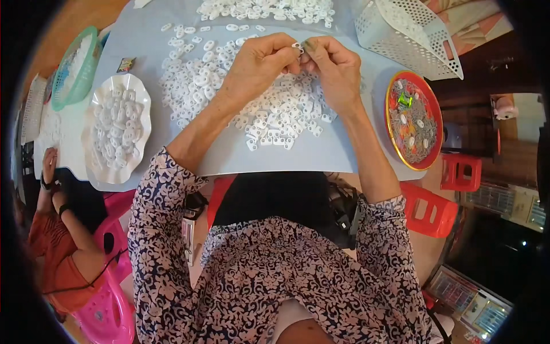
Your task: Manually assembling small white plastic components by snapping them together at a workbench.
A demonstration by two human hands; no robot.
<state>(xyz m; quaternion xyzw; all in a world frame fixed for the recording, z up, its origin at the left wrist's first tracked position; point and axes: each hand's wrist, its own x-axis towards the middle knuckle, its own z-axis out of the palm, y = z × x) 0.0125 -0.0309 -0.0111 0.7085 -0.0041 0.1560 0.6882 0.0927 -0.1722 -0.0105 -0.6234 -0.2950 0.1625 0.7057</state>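
Both hands meet over a heap of small white plastic pieces (195,80), oval with holes in them, spread on the pale table (229,157). Pinched in the thumb and fingers of my left hand (264,60) is one small white plastic piece (298,48). My right hand (335,63) touches it from the other side, its thumb and forefinger pressed together; what lies between those fingertips is hidden. A red, gold-rimmed tray (392,127) of small metal parts, with a few white pieces among them, stands to the right. On the left is a white scalloped dish (143,89) of assembled-looking white pieces.
A white perforated basket (395,51) stands at the far right, a green basket (91,69) at the far left. More white pieces (269,8) lie at the back. A co-worker's arm (71,221) is at the left. Red stools (429,209) stand on the right.
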